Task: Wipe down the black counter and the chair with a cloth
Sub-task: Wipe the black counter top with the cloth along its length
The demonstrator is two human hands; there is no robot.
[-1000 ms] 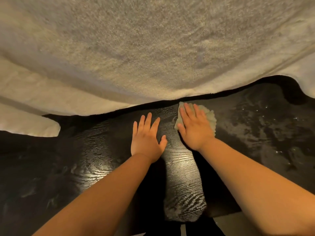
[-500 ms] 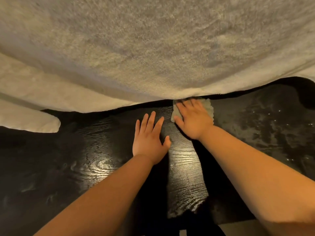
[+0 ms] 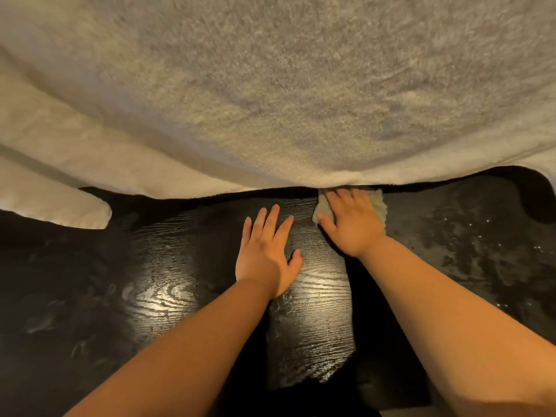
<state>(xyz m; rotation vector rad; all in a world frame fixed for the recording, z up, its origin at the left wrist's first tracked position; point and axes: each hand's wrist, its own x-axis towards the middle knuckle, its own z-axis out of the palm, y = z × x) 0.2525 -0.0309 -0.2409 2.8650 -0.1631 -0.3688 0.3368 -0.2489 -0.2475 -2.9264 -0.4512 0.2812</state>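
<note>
1. Cloth (image 3: 379, 204): small, pale greenish, crumpled. It lies on the black counter (image 3: 168, 260) at the far edge, right of centre, directly under the hem of the pale fleecy fabric (image 3: 270, 91). The right hand covers most of it. Its edges show beside the thumb and beyond the little finger.
2. Right hand (image 3: 352, 225): palm down on the cloth, fingers straight and close together, pressing it flat to the counter, not curled round it. The fingertips reach the fabric hem; whether they touch it, cannot tell.
3. Left hand (image 3: 266, 252): palm down on bare counter just left of the right hand, fingers straight and slightly spread, thumb out to the side. It holds nothing and is apart from the cloth.
4. Counter surface: black, glossy, with open wood grain. Light reflections (image 3: 159, 299) sit beside the left forearm and between the two forearms.
5. Wet-looking patches (image 3: 481, 251) with small bright droplets lie on the counter to the right of the right forearm.
6. Fabric: fills the upper half of the view and hangs over the counter's far side. A rounded fold end (image 3: 75, 209) lies at the left over the counter.
</note>
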